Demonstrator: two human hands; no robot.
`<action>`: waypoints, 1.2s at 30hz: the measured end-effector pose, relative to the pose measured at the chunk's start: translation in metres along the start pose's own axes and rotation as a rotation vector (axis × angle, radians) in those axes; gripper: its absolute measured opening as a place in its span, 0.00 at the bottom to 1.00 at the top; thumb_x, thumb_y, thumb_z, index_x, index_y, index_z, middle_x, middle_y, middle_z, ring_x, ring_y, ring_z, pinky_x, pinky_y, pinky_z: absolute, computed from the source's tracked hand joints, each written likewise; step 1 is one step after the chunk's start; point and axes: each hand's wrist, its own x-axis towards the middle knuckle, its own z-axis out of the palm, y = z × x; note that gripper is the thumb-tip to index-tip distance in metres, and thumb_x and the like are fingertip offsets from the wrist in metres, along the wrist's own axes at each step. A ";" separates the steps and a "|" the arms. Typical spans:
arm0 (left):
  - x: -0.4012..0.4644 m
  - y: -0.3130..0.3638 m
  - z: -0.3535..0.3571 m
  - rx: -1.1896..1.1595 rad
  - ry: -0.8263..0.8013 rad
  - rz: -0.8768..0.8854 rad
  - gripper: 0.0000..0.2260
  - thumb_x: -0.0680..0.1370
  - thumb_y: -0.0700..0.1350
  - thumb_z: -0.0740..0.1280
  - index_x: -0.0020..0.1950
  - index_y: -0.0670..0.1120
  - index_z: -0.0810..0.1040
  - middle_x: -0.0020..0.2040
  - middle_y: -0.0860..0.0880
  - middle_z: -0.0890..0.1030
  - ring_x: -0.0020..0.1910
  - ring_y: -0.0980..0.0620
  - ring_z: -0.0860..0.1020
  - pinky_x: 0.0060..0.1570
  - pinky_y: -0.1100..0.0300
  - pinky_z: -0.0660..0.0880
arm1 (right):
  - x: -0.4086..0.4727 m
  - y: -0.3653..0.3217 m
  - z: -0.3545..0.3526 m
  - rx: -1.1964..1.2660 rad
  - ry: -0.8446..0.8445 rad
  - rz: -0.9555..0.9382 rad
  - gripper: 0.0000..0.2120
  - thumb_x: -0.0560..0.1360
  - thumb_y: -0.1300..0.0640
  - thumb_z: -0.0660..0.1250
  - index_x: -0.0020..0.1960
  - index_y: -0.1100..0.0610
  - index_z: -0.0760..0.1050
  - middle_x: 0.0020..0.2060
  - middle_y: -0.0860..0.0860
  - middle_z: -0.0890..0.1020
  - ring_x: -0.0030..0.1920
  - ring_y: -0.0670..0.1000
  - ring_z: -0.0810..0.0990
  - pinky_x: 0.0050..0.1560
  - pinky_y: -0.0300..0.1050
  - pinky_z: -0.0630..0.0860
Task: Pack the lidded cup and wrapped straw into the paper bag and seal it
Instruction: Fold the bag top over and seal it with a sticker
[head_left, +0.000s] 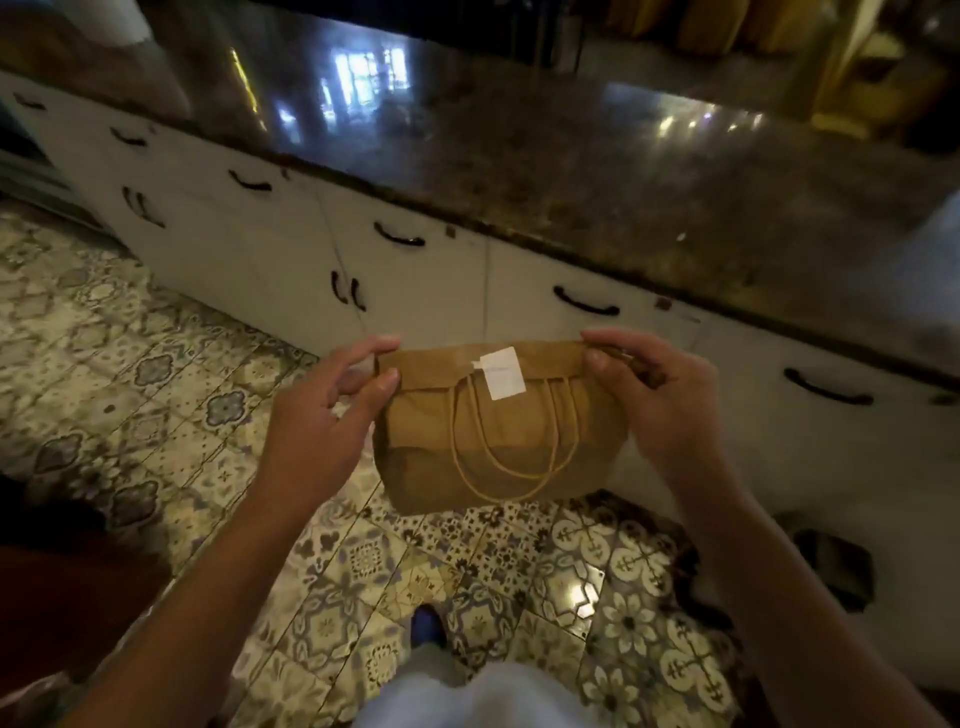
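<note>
Two hands pinch our folded brown paper bag (498, 431) aloft.
Left hand (332, 415) and right hand (654, 395) grip its corners; the white sticker (501, 373) may peel loose.

A home kitchen: a long, dark polished stone counter (571, 171) over white cabinets (249, 244) with black handles (399, 238), and a patterned tile floor (130, 395).

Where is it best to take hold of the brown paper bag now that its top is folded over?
Probably the folded top edge of the paper bag, pinched at its two ends from either side, as the left hand and right hand do. The fold is stiff there, the white sticker stays untouched, and the rope handles hang trapped under the flap.
</note>
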 end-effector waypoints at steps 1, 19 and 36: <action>0.017 0.005 0.010 -0.005 -0.030 0.020 0.14 0.80 0.43 0.69 0.60 0.62 0.78 0.50 0.63 0.79 0.47 0.78 0.77 0.40 0.80 0.72 | 0.011 0.002 -0.010 -0.020 0.033 -0.026 0.13 0.77 0.62 0.73 0.55 0.45 0.83 0.46 0.39 0.86 0.46 0.44 0.85 0.46 0.39 0.82; 0.323 0.102 0.216 -0.250 -0.456 0.445 0.15 0.80 0.43 0.70 0.60 0.62 0.79 0.52 0.61 0.84 0.49 0.63 0.83 0.44 0.71 0.78 | 0.194 0.031 -0.166 -0.337 0.476 -0.057 0.10 0.81 0.59 0.69 0.61 0.53 0.83 0.49 0.41 0.85 0.49 0.42 0.84 0.50 0.36 0.79; 0.487 0.205 0.442 -0.183 -0.414 0.461 0.12 0.83 0.46 0.65 0.63 0.59 0.76 0.57 0.55 0.81 0.48 0.71 0.79 0.41 0.73 0.75 | 0.393 0.109 -0.353 -0.289 0.480 -0.094 0.10 0.82 0.56 0.68 0.62 0.54 0.82 0.48 0.47 0.86 0.49 0.46 0.85 0.48 0.40 0.81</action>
